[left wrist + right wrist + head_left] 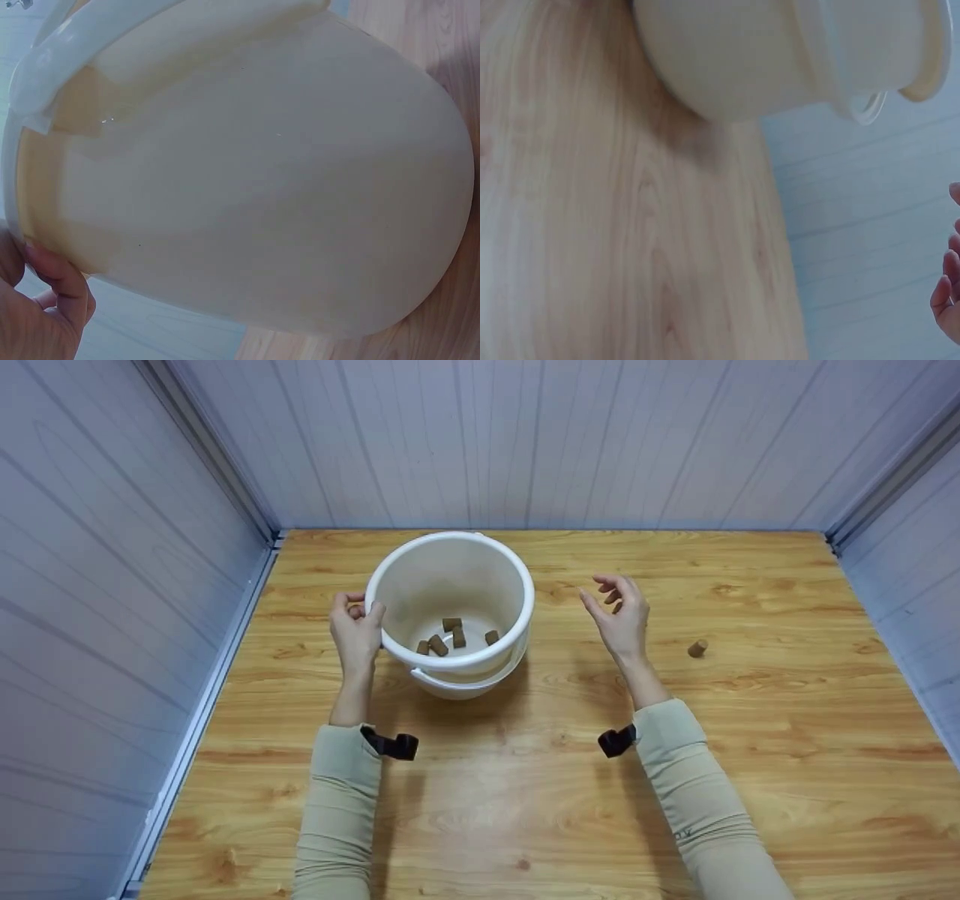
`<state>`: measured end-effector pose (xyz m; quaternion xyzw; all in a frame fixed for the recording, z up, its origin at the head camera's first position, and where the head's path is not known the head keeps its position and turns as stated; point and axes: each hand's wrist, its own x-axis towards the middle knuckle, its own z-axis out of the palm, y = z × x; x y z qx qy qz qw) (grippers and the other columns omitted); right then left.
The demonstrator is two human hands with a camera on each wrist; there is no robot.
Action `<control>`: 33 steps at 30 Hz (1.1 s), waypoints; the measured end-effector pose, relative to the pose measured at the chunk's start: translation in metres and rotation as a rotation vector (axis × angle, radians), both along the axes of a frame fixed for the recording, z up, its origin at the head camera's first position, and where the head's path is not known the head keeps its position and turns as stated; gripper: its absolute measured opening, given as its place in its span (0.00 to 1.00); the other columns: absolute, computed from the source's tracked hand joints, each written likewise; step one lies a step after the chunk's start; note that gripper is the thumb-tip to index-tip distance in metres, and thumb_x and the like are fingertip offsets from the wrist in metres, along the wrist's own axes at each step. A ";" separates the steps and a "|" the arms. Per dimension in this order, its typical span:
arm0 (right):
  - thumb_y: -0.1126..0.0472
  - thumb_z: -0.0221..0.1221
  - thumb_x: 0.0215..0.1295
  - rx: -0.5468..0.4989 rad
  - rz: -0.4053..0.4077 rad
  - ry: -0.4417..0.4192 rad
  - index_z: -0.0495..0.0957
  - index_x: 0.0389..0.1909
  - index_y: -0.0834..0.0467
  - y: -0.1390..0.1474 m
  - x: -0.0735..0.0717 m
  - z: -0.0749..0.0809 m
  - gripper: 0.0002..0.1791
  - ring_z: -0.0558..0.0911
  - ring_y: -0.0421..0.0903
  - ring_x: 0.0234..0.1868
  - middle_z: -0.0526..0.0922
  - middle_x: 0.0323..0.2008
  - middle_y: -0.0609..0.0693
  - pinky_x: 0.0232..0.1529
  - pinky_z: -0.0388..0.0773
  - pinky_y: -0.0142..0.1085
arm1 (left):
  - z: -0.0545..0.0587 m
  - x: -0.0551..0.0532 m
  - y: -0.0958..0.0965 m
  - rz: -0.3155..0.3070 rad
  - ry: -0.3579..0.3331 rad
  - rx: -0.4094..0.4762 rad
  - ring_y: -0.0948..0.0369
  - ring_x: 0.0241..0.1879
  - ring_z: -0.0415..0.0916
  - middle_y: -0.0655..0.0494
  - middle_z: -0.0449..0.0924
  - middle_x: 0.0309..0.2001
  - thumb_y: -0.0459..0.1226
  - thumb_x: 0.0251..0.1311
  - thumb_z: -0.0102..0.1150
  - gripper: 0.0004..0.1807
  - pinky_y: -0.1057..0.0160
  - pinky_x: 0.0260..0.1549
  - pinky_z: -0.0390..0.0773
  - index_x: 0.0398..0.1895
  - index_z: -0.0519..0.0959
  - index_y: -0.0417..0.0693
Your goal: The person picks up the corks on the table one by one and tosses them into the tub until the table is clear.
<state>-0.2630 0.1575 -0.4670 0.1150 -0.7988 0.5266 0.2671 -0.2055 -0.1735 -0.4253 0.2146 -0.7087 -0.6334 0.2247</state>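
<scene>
A white bucket [450,538] stands upright on the wooden table, its handle [480,684] hanging down at the front. My left hand [355,634] grips the bucket's rim at the left side, thumb over the edge and fingers outside; the left wrist view shows those fingers [64,281] curled at the rim. Several brown cork-like cylinders [438,645] lie on the bucket's bottom. To the right of the bucket, my right hand [624,619] hovers with loosely bent fingers and nothing between them. Another brown cylinder [697,648] stands on the table to the right of that hand.
The wooden table [517,795] is bounded by a pale panel wall [495,442] at the back and further panels on the left [82,607] and right [911,562]. Black wrist cameras [396,746] stick out from both sleeves.
</scene>
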 end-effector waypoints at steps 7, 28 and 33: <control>0.69 0.67 0.57 0.014 -0.042 -0.026 0.78 0.43 0.70 0.011 -0.002 -0.016 0.14 0.72 0.57 0.32 0.76 0.35 0.62 0.32 0.66 0.39 | 0.000 0.001 0.000 0.003 -0.010 0.005 0.63 0.21 0.69 0.55 0.69 0.21 0.23 0.54 0.54 0.10 0.72 0.17 0.71 0.40 0.72 0.34; 0.69 0.66 0.57 0.028 -0.168 -0.271 0.74 0.49 0.73 0.042 -0.004 -0.053 0.21 0.70 0.57 0.38 0.70 0.40 0.60 0.41 0.68 0.42 | 0.001 0.000 0.001 0.003 -0.004 -0.007 0.65 0.20 0.69 0.54 0.70 0.21 0.23 0.53 0.53 0.10 0.73 0.17 0.72 0.39 0.73 0.34; 0.69 0.67 0.55 0.033 -0.204 -0.311 0.73 0.51 0.73 0.048 -0.004 -0.059 0.23 0.71 0.56 0.39 0.68 0.41 0.58 0.45 0.69 0.45 | 0.000 0.000 0.000 0.003 -0.006 -0.008 0.65 0.20 0.69 0.54 0.70 0.21 0.23 0.53 0.53 0.10 0.73 0.16 0.72 0.40 0.73 0.33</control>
